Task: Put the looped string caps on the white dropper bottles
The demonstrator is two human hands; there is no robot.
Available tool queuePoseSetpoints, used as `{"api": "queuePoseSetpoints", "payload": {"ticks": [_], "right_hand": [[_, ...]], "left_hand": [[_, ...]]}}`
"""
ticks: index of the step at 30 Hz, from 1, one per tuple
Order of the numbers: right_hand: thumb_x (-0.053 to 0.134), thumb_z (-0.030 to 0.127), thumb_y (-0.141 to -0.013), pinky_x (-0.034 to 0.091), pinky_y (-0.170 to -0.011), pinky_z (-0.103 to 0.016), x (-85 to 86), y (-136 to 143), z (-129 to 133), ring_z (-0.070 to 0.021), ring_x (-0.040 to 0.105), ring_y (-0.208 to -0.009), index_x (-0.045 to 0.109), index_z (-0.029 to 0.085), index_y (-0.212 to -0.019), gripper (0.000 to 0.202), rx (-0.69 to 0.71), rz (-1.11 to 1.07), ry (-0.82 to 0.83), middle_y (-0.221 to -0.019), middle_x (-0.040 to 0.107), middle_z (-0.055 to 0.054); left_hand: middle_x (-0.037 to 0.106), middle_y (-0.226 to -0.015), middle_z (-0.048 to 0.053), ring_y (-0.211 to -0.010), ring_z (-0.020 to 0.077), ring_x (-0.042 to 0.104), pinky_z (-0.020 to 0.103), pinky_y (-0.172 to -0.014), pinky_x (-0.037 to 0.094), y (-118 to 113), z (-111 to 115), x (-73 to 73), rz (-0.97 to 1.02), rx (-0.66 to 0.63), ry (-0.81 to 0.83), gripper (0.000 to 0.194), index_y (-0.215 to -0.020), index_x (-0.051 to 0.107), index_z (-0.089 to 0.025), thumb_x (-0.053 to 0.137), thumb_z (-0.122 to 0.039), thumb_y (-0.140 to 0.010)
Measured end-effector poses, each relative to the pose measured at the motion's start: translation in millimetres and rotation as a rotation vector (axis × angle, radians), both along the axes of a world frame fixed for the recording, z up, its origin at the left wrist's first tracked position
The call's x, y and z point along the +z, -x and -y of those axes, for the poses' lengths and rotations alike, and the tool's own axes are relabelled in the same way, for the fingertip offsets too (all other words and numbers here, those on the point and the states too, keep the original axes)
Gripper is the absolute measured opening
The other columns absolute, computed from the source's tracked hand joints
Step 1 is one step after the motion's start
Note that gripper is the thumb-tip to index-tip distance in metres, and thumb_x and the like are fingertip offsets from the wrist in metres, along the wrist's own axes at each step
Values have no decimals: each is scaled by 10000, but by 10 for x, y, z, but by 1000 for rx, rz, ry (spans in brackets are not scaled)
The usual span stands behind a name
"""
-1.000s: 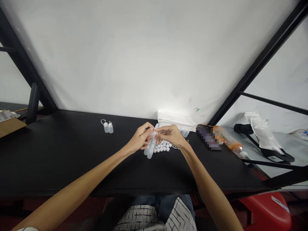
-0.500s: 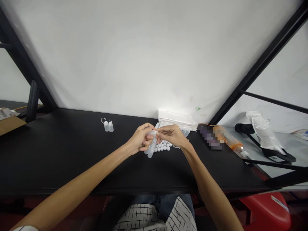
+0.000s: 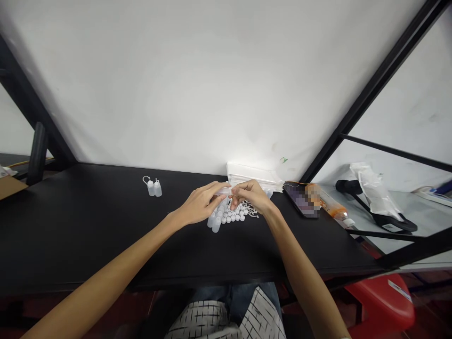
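Between my hands is a translucent small bottle (image 3: 223, 191), lying roughly sideways. My left hand (image 3: 202, 202) grips its body between thumb and fingers. At the bottle's neck, my right hand (image 3: 250, 194) is pinched; the small part at its fingertips is too small to make out. Below the hands, translucent bottles (image 3: 216, 225) lie on the black table beside a group of white caps (image 3: 237, 217). White looped strips (image 3: 252, 210) lie to the right of the caps. Two bottles (image 3: 154, 188) with looped straps stand farther left.
A stack of white sheets (image 3: 252, 175) lies by the wall. On the right are a phone (image 3: 300, 200), an orange-labelled bottle (image 3: 330, 206) and a black strap-like item (image 3: 391, 222) with clear plastic. A cardboard box (image 3: 12, 187) is at the far left; a red stool (image 3: 384, 303) is below right.
My left hand has turned so its back faces up, with its fingers straighter along the bottle. My right hand stays at the neck. The whole view has shifted slightly.
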State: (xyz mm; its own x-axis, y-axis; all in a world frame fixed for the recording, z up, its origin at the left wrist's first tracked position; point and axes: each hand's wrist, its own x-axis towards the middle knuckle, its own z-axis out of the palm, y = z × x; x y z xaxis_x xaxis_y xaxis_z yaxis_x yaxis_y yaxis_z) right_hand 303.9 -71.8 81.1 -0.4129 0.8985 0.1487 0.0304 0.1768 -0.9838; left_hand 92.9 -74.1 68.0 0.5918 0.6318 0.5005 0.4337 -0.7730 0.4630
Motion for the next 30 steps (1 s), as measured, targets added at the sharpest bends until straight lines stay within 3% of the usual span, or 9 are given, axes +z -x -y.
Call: {"api": "queuePoseSetpoints", "payload": {"ticks": [8,12,16,20,22,25,28,30], "right_hand": [[733,301,-719,583,-528,-273,-1,17,4,-199,709,-554,725,90,-685,214,34,-18,57,-549,668,-37],[731,255,-697,586,-523,-269,0,33,8,-200,711,-553,728,94,-678,162,13,-8,44,-548,672,-35],[731,263,-705,584,-518,-263,5,54,21,-196,710,-553,723,101,-664,167,-14,-4,-23,-533,666,-31],[731,292,-718,597,-560,-283,2,72,27,-192,708,-564,707,110,-626,205,-20,20,-49,-558,683,-45],[733,309,-724,596,-563,-287,-8,75,20,-187,703,-564,714,112,-650,211,-36,25,-61,-559,678,-41],[740,345,-736,573,-518,-264,-19,69,-1,-162,676,-542,734,114,-751,232,-61,39,-100,-585,664,-27],[725,394,-769,547,-479,-244,-7,33,-29,-147,668,-546,726,132,-921,303,-90,37,-133,-703,677,-32],[709,425,-786,545,-467,-246,18,-27,-49,-144,669,-545,688,155,-1047,376,-147,24,-151,-802,694,-48]], "left_hand": [[659,-1045,67,-774,149,588,267,-725,449,-40,-16,-80,109,-60,-31,296,-1158,582,-171,381,-316,-997],[663,-886,34,-612,119,519,243,-610,408,-53,-7,-68,138,-33,66,300,-1137,592,-160,404,-337,-984],[506,-604,-41,-483,95,393,223,-512,319,-55,20,-34,138,-17,131,315,-1098,611,-156,407,-363,-979],[426,-537,-62,-454,88,355,217,-489,297,-55,14,-38,149,-2,144,324,-1100,621,-152,414,-368,-976],[486,-564,-50,-459,89,379,216,-491,316,-51,-9,-47,139,4,138,328,-1117,623,-154,416,-366,-977],[652,-796,18,-561,104,505,217,-534,387,-29,-52,-59,115,30,42,316,-1141,632,-163,442,-346,-966],[680,-947,47,-644,115,567,220,-583,438,13,-94,-64,124,95,-118,290,-1120,656,-176,480,-329,-947],[687,-971,46,-580,98,545,228,-583,450,43,-125,-65,150,167,-167,284,-1115,658,-179,496,-329,-935]]}}
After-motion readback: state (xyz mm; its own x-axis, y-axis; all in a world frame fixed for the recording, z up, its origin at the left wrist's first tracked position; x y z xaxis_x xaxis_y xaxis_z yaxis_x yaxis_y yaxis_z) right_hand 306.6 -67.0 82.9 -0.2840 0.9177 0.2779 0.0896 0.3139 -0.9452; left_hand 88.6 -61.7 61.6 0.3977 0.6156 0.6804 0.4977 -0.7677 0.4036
